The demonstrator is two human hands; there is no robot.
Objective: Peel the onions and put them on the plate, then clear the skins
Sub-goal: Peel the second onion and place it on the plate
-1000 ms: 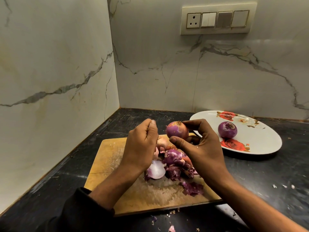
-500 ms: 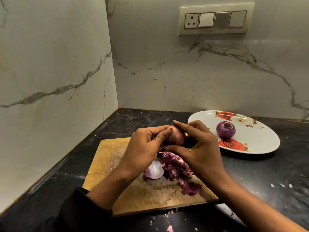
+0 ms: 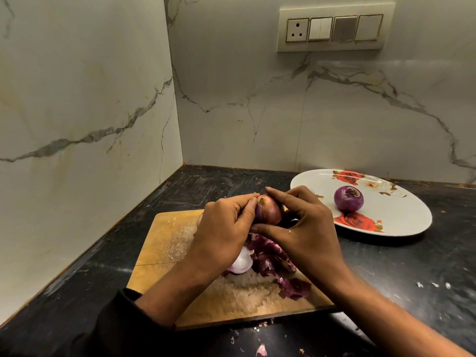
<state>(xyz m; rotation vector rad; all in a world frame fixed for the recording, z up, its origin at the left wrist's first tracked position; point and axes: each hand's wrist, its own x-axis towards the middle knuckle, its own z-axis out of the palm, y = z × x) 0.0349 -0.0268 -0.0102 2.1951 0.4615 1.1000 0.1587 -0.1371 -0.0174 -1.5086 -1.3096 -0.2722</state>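
fingertips of the left hand point(image 3: 223, 229) pinch dry skin at the tip of the onion point(image 3: 268, 211), which the right hand point(image 3: 300, 229) cradles above the cutting board point(image 3: 167, 238). best to tear downward in strips, dropping them onto the skins point(image 3: 270, 256). a peeled onion point(image 3: 348, 198) sits on the plate point(image 3: 401, 215).

Bare dark bench point(image 3: 401, 274) lies open to the right of the cutting board point(image 3: 164, 243) and in front of the plate point(image 3: 401, 217). The near half of the plate is free — a peeled onion point(image 3: 348, 198) sits at its middle. Two marble walls close the corner left and behind. A skin pile point(image 3: 273, 258) and pale onion piece point(image 3: 240, 264) clutter the board's centre — its left part is bare.
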